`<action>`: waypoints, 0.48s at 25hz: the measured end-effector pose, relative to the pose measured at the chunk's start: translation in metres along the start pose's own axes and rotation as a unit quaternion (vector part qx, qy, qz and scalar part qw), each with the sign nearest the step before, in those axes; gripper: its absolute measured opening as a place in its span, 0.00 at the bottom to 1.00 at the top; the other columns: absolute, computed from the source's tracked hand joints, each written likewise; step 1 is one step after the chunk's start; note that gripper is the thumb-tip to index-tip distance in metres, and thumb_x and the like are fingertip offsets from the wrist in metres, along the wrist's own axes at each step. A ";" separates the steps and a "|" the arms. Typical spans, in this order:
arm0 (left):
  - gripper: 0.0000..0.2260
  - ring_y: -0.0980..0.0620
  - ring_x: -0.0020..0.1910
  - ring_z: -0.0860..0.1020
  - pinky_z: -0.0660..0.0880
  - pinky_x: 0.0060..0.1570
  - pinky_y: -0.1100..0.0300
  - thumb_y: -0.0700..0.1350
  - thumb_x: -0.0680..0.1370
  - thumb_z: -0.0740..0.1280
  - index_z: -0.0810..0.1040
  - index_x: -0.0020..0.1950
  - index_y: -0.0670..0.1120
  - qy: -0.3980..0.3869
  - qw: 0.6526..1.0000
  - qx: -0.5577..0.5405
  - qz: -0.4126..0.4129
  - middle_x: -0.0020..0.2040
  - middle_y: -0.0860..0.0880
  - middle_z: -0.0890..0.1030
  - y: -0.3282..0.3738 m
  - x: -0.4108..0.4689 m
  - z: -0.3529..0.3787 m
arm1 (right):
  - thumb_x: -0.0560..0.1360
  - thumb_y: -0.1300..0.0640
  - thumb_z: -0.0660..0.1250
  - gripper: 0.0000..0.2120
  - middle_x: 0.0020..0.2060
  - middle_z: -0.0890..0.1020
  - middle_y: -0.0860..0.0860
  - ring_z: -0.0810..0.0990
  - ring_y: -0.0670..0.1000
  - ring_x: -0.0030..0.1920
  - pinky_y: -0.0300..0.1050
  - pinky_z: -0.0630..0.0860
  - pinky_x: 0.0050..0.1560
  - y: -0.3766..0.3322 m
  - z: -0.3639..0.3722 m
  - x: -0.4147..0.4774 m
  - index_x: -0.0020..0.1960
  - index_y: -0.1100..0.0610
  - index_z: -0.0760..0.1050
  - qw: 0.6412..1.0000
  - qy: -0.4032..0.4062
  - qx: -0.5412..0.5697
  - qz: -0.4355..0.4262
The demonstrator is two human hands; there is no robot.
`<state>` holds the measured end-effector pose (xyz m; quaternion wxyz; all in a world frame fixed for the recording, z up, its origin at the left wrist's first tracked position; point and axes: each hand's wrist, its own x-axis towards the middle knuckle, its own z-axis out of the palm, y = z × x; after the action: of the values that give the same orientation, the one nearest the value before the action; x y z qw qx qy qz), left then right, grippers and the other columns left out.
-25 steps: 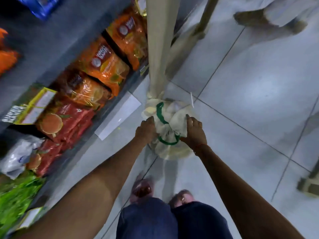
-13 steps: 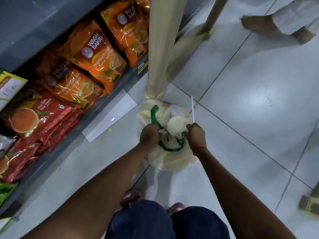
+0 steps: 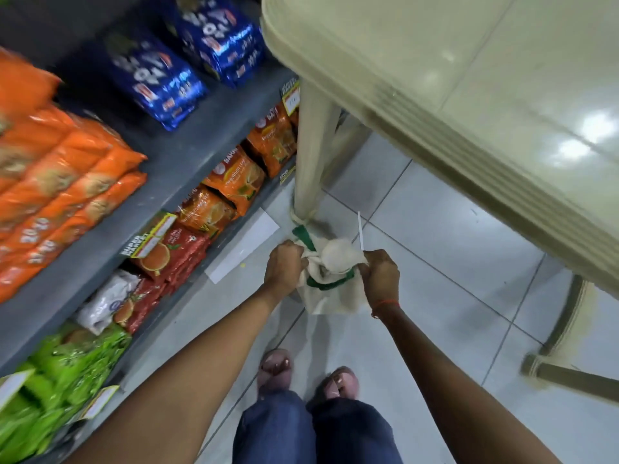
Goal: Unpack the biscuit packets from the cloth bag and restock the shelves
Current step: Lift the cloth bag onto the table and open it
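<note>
A cream cloth bag [image 3: 330,298] with green handles hangs just above the tiled floor, beside a beige plastic table leg [image 3: 313,155]. My left hand [image 3: 284,267] grips the bag's left rim and my right hand [image 3: 380,275] grips its right rim, both fists closed on the cloth. The bag's top is bunched, so its contents are hidden. On the left run the grey shelves [image 3: 174,169]; orange biscuit packets [image 3: 57,182] lie on the upper one.
Blue packets [image 3: 187,58] sit further along the upper shelf. Orange tea packs [image 3: 234,182], red packs [image 3: 170,259] and green packs [image 3: 60,380] fill the bottom shelf. A beige plastic table [image 3: 469,95] overhangs on the right. My feet [image 3: 303,376] stand below the bag.
The view has tilted up, bringing the upper shelf and the table top into sight. Both hands kept their grip and the bag came up off the floor a little.
</note>
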<state>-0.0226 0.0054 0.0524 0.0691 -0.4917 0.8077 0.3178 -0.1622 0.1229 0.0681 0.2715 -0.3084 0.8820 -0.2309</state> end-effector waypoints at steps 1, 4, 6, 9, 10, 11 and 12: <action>0.10 0.37 0.50 0.78 0.72 0.46 0.51 0.42 0.76 0.66 0.79 0.45 0.35 0.002 1.000 0.008 0.008 0.50 0.35 0.79 0.011 -0.015 -0.017 | 0.74 0.63 0.64 0.13 0.56 0.79 0.61 0.78 0.61 0.55 0.38 0.67 0.49 -0.012 -0.017 -0.010 0.57 0.63 0.78 1.000 0.002 -0.001 0.006; 0.10 0.38 0.51 0.79 0.73 0.46 0.51 0.42 0.76 0.65 0.80 0.48 0.36 -0.001 0.999 0.029 -0.013 0.51 0.36 0.79 0.046 -0.058 -0.079 | 0.73 0.63 0.64 0.09 0.53 0.79 0.62 0.78 0.62 0.53 0.39 0.65 0.46 -0.056 -0.068 -0.038 0.51 0.63 0.80 1.000 -0.007 -0.016 0.005; 0.09 0.38 0.51 0.79 0.73 0.44 0.51 0.41 0.76 0.65 0.80 0.48 0.36 0.002 0.999 0.038 -0.015 0.50 0.36 0.80 0.070 -0.086 -0.126 | 0.73 0.63 0.64 0.08 0.51 0.79 0.63 0.78 0.63 0.52 0.43 0.67 0.44 -0.092 -0.105 -0.059 0.49 0.63 0.80 0.999 -0.009 -0.034 -0.002; 0.09 0.36 0.50 0.79 0.73 0.45 0.49 0.41 0.75 0.66 0.80 0.48 0.36 0.017 0.998 0.063 -0.001 0.50 0.35 0.81 0.107 -0.139 -0.205 | 0.74 0.63 0.63 0.09 0.50 0.81 0.66 0.78 0.64 0.53 0.49 0.73 0.48 -0.152 -0.168 -0.102 0.51 0.66 0.79 0.998 -0.014 -0.066 -0.016; 0.09 0.36 0.50 0.80 0.74 0.45 0.49 0.42 0.75 0.67 0.81 0.48 0.37 0.025 0.997 0.073 0.005 0.50 0.35 0.82 0.118 -0.159 -0.231 | 0.74 0.63 0.63 0.10 0.50 0.81 0.66 0.78 0.65 0.53 0.51 0.74 0.50 -0.171 -0.189 -0.119 0.51 0.66 0.79 0.996 -0.022 -0.080 -0.023; 0.09 0.36 0.50 0.80 0.74 0.45 0.49 0.43 0.74 0.68 0.81 0.48 0.37 0.032 0.996 0.083 0.007 0.49 0.35 0.82 0.128 -0.176 -0.256 | 0.75 0.63 0.63 0.10 0.50 0.82 0.66 0.78 0.65 0.54 0.51 0.74 0.51 -0.190 -0.210 -0.134 0.52 0.67 0.79 0.994 -0.030 -0.095 -0.034; 0.09 0.36 0.50 0.80 0.74 0.44 0.50 0.43 0.74 0.68 0.82 0.47 0.38 0.039 0.995 0.093 0.007 0.48 0.35 0.82 0.135 -0.188 -0.275 | 0.75 0.63 0.63 0.10 0.51 0.82 0.66 0.79 0.65 0.54 0.51 0.74 0.51 -0.206 -0.225 -0.143 0.53 0.67 0.78 0.992 -0.039 -0.108 -0.045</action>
<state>0.0151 0.0290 0.4095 0.0809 -0.4898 0.8391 0.2224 -0.1214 0.1276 0.4027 0.2603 -0.3841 0.8757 -0.1335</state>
